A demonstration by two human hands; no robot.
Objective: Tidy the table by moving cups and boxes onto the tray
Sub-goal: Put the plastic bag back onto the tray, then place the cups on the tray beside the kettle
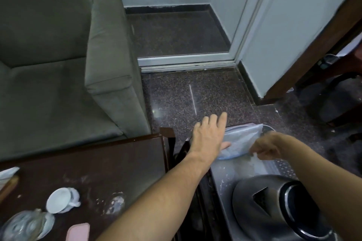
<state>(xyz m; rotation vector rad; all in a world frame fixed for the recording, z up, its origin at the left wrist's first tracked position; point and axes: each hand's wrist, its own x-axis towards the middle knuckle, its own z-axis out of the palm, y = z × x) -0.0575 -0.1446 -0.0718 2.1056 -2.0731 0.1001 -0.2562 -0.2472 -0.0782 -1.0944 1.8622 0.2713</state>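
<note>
Sideways, white cup [58, 200] on dark table [109, 164]

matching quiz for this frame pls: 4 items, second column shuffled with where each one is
Items:
1. white cup
2. kettle
3. plastic bag
4. pink phone

Places:
A. near end of the metal tray, lower right
B. bottom edge of the brown table, cut off by the frame
C. far end of the tray, under the left hand and pinched by the right hand
D. lying tipped on the brown table, lower left

Pairs: 1-D, 2-A, 3-C, 4-B
</note>
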